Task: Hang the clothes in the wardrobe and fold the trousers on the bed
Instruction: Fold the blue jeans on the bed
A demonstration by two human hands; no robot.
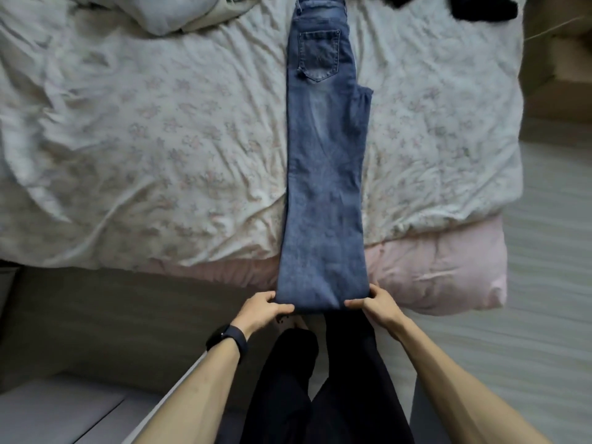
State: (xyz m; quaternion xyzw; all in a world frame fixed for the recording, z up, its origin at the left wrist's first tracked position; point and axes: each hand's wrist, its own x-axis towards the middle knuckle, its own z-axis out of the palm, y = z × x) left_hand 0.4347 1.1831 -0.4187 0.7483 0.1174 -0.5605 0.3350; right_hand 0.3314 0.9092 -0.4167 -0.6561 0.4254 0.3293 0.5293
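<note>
A pair of blue jeans [323, 161] lies stretched along the bed [144, 139], folded in half lengthwise with one leg on the other and a back pocket facing up. The waistband is at the far end and the hems hang over the near edge of the bed. My left hand [261, 307] grips the left corner of the hems. The right corner of the hems is pinched by my right hand [376, 301].
The bed has a wrinkled floral sheet and a pink cover [448, 274] at its near right corner. A bunched duvet [153, 11] lies at the far left and a dark garment [474, 6] at the far right. Grey floor [551, 251] runs along the right.
</note>
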